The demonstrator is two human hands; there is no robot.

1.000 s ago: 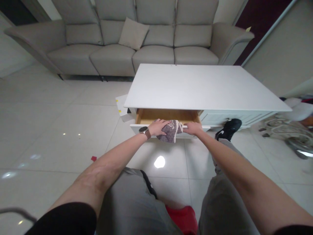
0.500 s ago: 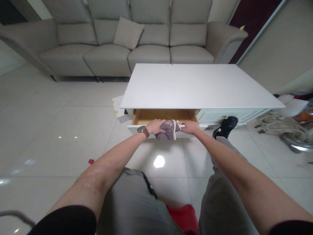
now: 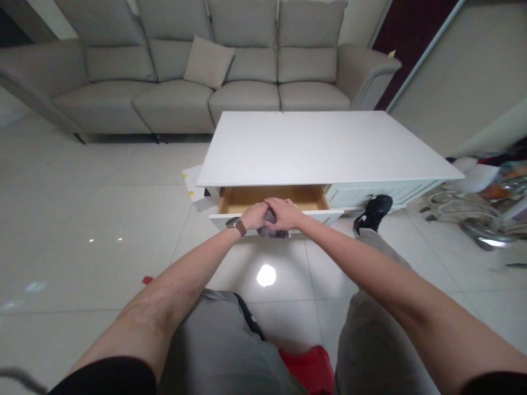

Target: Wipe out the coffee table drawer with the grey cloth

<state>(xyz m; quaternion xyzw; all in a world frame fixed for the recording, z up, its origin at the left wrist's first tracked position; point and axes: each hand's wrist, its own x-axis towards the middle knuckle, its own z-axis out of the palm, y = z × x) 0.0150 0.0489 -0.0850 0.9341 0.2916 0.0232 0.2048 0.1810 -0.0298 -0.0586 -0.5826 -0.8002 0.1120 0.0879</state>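
Note:
A white coffee table [image 3: 321,148] has its left drawer [image 3: 234,201] pulled open, showing a bare wooden inside. A grey fuzzy cloth [image 3: 272,231] hangs over the drawer's front edge. My left hand [image 3: 254,216], with a watch on the wrist, grips the cloth from the left. My right hand [image 3: 285,213] lies over the cloth from the right, its fingers closed on it and touching my left hand. Most of the cloth is hidden under both hands.
A grey sofa [image 3: 197,71] with a cushion [image 3: 208,61] stands behind the table. Papers [image 3: 192,184] lie on the tiled floor by the table's left corner. My black shoe [image 3: 374,213] is under the table's right side. Clutter and a fan [image 3: 473,216] sit at right.
My right hand has left the drawer's front edge and slid left onto the cloth, meeting my left hand. The cloth is now bunched and mostly covered.

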